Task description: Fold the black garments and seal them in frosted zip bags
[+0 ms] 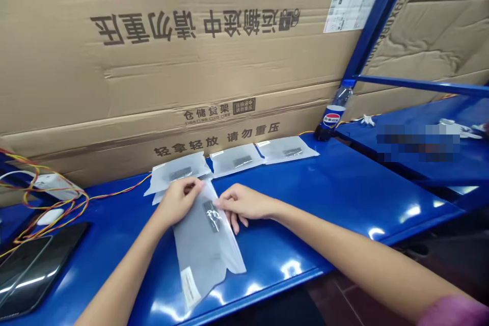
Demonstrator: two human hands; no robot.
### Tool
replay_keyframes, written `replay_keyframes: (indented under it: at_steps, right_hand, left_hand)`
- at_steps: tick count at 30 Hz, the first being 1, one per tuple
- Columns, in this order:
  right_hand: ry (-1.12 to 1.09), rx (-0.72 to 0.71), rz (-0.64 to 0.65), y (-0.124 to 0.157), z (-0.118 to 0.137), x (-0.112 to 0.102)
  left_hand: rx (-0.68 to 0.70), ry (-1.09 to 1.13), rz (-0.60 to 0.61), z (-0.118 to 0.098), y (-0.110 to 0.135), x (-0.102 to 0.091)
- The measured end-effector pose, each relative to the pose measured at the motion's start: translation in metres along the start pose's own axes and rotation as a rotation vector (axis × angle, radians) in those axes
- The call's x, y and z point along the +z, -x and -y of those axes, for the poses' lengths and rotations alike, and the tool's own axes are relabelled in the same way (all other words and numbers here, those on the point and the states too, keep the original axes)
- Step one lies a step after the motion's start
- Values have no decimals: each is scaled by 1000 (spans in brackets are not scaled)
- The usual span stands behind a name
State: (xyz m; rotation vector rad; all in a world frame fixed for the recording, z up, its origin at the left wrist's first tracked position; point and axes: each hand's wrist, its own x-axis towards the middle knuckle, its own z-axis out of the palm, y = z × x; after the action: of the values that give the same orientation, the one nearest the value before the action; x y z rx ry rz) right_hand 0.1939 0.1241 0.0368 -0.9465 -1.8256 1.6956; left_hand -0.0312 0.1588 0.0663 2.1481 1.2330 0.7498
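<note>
Translucent packet (200, 260), dark piece (211, 217) showing inside, lies slanted at centre, its labelled end toward 6 o'clock near the surface (298, 204) edge. The left hand (184, 196) appears pinched on its 12 o'clock end; the right hand's grip (239, 204) appears closed on its 2 o'clock side, though the undersides are hidden. Recommended: hold by the film margins, keep the dark piece unpressed and the film flat. Obstruction: the left packet (181, 169) adjoins the far end at 11 o'clock, limiting room. Beyond: two further packets (237, 160) toward 1; carton (153, 81) walling off 12; bottle (332, 117) between 1 and 2; loose cables (86, 197) toward 10, phone-like device (36, 275) at 9, both well apart.
</note>
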Motion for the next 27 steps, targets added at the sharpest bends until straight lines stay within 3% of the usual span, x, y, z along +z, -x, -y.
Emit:
replay_keyframes:
  at_steps: [6, 8, 11, 12, 18, 22, 24, 27]
  right_hand:
    - [65, 92, 357, 17, 16, 12]
    - [106, 84, 245, 17, 17, 12]
    - [117, -18, -144, 13, 17, 10]
    - [108, -40, -219, 11, 16, 9]
    - [199, 40, -222, 5, 8, 7]
    - [230, 2, -254, 3, 5, 12]
    - [189, -40, -270, 3, 4, 14]
    - [47, 9, -314, 3, 2, 16]
  left_hand:
    - [-46, -50, -152, 17, -1, -26]
    - [-50, -51, -147, 17, -1, -26]
    - [-50, -47, -121, 11, 1, -19]
    - [-49, -45, -110, 8, 1, -15]
    - [-31, -17, -37, -6, 8, 8]
    - [-19, 2, -28, -13, 14, 18]
    - [-10, -11, -23, -14, 15, 21]
    - [9, -58, -28, -12, 14, 22]
